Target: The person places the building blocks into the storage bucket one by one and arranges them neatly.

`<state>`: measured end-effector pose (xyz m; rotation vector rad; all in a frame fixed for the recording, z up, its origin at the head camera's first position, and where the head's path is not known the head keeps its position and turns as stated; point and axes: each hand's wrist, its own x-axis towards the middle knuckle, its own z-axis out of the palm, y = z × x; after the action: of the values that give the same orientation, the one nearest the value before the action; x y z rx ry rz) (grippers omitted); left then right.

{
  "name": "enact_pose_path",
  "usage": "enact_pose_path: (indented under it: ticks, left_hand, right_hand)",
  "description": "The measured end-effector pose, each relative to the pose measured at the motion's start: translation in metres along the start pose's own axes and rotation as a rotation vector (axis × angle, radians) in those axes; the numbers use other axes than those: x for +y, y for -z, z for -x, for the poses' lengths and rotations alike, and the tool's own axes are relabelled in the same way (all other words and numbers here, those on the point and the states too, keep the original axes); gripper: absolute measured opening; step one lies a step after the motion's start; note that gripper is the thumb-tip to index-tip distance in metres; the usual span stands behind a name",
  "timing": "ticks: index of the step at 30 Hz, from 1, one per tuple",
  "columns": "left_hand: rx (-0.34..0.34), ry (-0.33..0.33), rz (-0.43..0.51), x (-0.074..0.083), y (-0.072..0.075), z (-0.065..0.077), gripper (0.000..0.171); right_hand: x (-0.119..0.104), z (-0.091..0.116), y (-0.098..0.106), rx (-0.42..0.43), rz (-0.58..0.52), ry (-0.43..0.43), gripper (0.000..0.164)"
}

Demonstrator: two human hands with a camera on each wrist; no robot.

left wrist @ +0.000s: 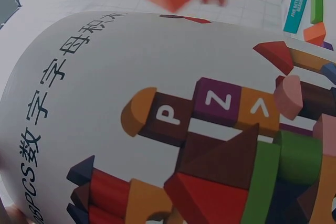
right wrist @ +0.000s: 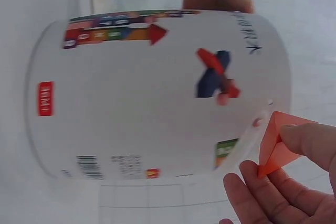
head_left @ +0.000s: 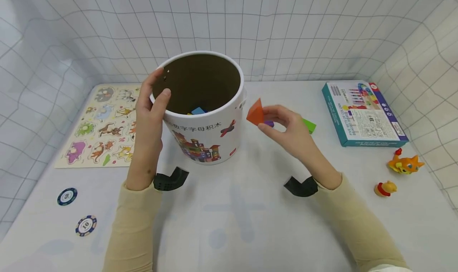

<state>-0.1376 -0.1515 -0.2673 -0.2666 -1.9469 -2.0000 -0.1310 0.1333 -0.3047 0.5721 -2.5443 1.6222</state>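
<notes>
A white bucket [head_left: 207, 136] with printed block pictures stands upright, and a few blocks show inside it, one of them a blue block [head_left: 198, 111]. My left hand [head_left: 150, 109] grips the bucket's left rim, thumb at the front and fingers over the edge. Just right of the bucket, above the table, my right hand [head_left: 291, 129] pinches an orange triangular block [head_left: 255, 113] between thumb and fingers. Behind that hand lie a purple block [head_left: 269, 124] and a green block [head_left: 309, 125], both partly hidden. Another orange block [left wrist: 315, 34] lies beside them in the left wrist view.
An animal puzzle board [head_left: 103, 125] lies to the left, partly behind the left arm. Two poker chips [head_left: 86, 225] are at the front left. A teal-edged box [head_left: 365, 115] is at the back right, with an orange toy figure [head_left: 405, 163] and a small yellow-red figure [head_left: 385, 189] nearer.
</notes>
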Motion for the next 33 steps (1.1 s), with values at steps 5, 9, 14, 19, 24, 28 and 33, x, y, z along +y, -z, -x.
enact_pose_path:
  ticks: [5,9,14,19,24,28,33]
  left_hand:
    - [0.005,0.007,-0.011,0.0,0.001,0.001,0.045]
    - [0.008,0.017,-0.009,-0.001,0.002,0.001,0.045]
    - [0.012,0.02,-0.018,-0.003,0.004,0.001,0.044]
    - [0.011,0.015,-0.023,-0.002,0.004,0.001,0.044]
    - [0.004,0.001,-0.021,0.0,0.004,0.001,0.044]
    - [-0.001,-0.001,-0.01,0.001,0.002,0.0,0.043]
    - [-0.007,-0.002,-0.006,0.002,0.0,-0.001,0.043]
  right_hand:
    - [-0.046,-0.015,0.011,0.023,-0.124,0.108,0.033]
    - [-0.079,-0.027,0.01,0.004,-0.133,0.115,0.033]
    - [-0.098,-0.045,-0.001,-0.065,-0.133,0.107,0.032]
    - [-0.097,-0.068,-0.014,-0.132,-0.077,0.114,0.031]
    - [-0.082,-0.09,-0.026,-0.186,0.063,0.146,0.032]
    - [-0.073,-0.095,-0.029,-0.221,0.181,0.187,0.032]
    - [-0.078,-0.099,-0.025,-0.313,0.307,0.187,0.03]
